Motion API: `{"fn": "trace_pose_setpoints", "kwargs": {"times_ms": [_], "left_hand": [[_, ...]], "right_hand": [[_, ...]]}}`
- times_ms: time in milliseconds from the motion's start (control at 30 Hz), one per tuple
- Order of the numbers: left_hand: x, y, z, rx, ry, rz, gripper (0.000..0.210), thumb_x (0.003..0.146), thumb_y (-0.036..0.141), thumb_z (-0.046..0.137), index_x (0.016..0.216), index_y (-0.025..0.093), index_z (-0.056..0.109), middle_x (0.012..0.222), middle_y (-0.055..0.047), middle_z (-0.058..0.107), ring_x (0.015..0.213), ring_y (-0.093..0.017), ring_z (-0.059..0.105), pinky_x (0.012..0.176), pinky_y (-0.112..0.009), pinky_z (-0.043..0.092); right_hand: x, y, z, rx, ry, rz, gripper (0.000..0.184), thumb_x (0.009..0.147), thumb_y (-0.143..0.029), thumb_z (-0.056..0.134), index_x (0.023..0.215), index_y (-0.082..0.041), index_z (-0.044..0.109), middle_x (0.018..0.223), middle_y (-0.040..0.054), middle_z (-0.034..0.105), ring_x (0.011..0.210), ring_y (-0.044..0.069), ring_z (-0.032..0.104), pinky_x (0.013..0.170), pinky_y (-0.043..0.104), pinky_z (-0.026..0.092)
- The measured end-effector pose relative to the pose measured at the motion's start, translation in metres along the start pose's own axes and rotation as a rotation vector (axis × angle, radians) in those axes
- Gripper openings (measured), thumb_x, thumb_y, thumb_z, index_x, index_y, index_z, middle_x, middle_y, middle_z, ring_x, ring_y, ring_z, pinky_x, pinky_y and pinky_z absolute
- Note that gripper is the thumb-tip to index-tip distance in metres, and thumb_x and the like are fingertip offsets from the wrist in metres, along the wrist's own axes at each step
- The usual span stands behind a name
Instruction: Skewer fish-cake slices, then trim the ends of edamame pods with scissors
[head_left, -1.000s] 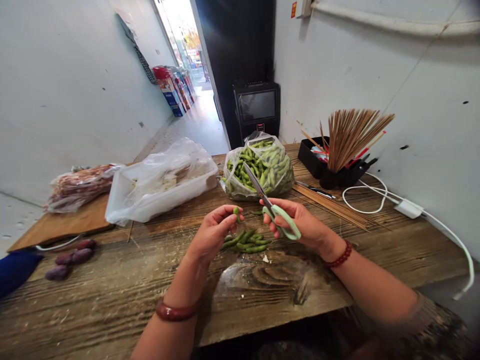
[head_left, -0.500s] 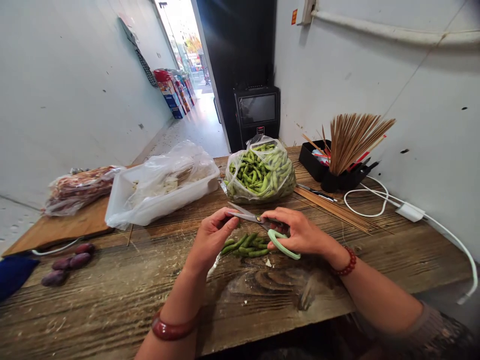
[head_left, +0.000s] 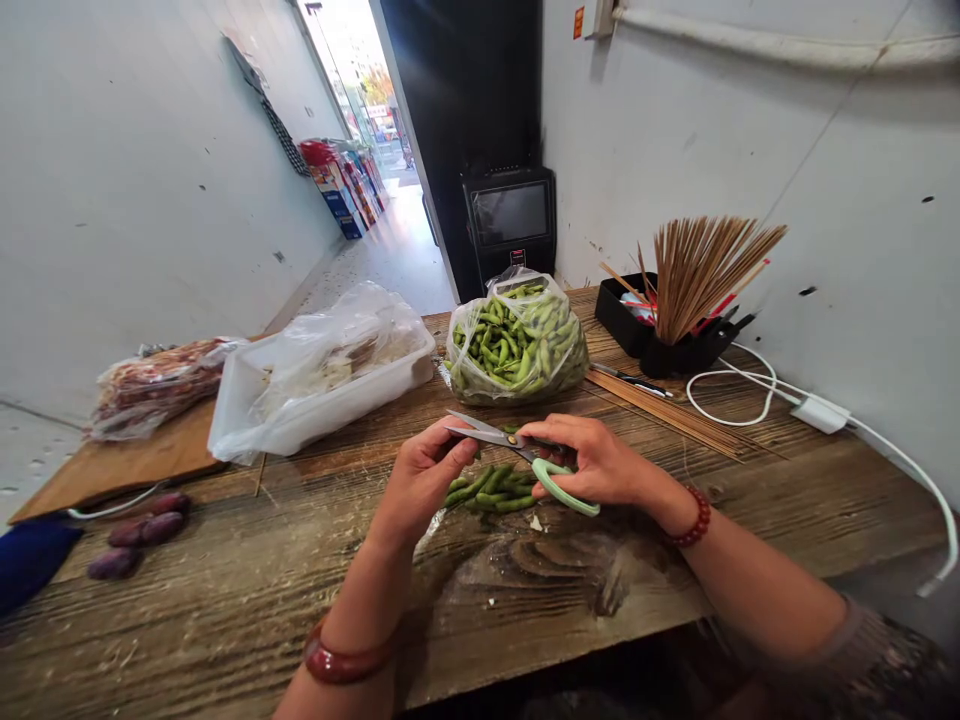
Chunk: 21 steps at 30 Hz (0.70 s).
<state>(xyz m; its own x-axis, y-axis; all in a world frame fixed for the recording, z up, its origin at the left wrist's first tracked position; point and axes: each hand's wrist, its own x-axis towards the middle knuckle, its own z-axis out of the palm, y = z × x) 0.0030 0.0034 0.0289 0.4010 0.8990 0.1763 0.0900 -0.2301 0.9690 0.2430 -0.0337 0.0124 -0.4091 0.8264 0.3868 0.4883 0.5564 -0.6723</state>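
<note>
My right hand (head_left: 592, 462) grips a pair of scissors (head_left: 556, 482) with pale green handles, its fingers in the loops. The slightly parted blades point left and reach over the fingertips of my left hand (head_left: 427, 475). Those fingers are closed in a pinch, and a bit of a green edamame pod shows at their tips; most of it is hidden. Below the scissors, between both hands, lies a small pile of edamame pods (head_left: 499, 490) on the wooden table (head_left: 247, 610). Behind my hands stands a clear plastic bag (head_left: 517, 340) full of edamame.
To the left are a white tub (head_left: 315, 420) draped with plastic, bagged meat (head_left: 161, 385) on a wooden board (head_left: 112, 470), and several purple-red oval items (head_left: 142, 530). On the right, a black holder (head_left: 664, 360) carries skewers (head_left: 709, 275); loose skewers (head_left: 667, 415) and a white cable (head_left: 892, 460) lie nearby.
The scissors have shifted very slightly left over my left fingertips. Both hands keep nearly the same pose, and the whole view has moved a little.
</note>
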Motion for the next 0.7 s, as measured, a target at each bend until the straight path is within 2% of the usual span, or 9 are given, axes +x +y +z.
{"fn": "trace_pose_setpoints", "kwargs": {"times_ms": [200,400,567,700], "left_hand": [[-0.001,-0.001,0.000,-0.023,-0.004,-0.017,0.018,0.084,0.033,0.064,0.087,0.016,0.069,0.071,0.000,0.054,0.061,-0.010,0.042,0.055,-0.022,0.033],[-0.003,0.008,0.002,-0.029,-0.004,-0.032,0.021,0.083,0.035,0.065,0.081,0.015,0.069,0.069,0.000,0.054,0.061,-0.011,0.042,0.057,-0.023,0.034],[-0.005,0.012,0.004,-0.053,-0.007,-0.018,0.022,0.081,0.036,0.065,0.083,0.015,0.072,0.067,0.000,0.054,0.062,-0.012,0.043,0.059,-0.024,0.034],[-0.007,0.010,0.004,-0.044,0.008,0.009,0.024,0.079,0.037,0.067,0.081,0.014,0.072,0.070,-0.002,0.057,0.066,-0.014,0.046,0.063,-0.025,0.036]], "right_hand": [[0.000,-0.002,0.000,-0.011,0.003,-0.002,0.056,0.073,-0.038,0.077,0.122,-0.017,0.061,0.089,0.0038,0.062,0.072,0.013,0.053,0.066,0.025,0.046],[-0.002,0.001,0.006,0.014,-0.015,0.008,0.053,0.074,-0.035,0.076,0.123,-0.017,0.062,0.086,0.0039,0.063,0.071,0.015,0.056,0.066,0.026,0.048],[-0.005,0.005,0.015,0.041,0.013,0.011,0.050,0.077,-0.032,0.074,0.124,-0.018,0.062,0.109,0.0110,0.069,0.094,0.023,0.065,0.083,0.034,0.053],[-0.009,0.009,0.019,0.016,0.005,0.007,0.046,0.079,-0.032,0.070,0.123,-0.019,0.064,0.114,0.0119,0.069,0.100,0.026,0.067,0.083,0.035,0.056]]}}
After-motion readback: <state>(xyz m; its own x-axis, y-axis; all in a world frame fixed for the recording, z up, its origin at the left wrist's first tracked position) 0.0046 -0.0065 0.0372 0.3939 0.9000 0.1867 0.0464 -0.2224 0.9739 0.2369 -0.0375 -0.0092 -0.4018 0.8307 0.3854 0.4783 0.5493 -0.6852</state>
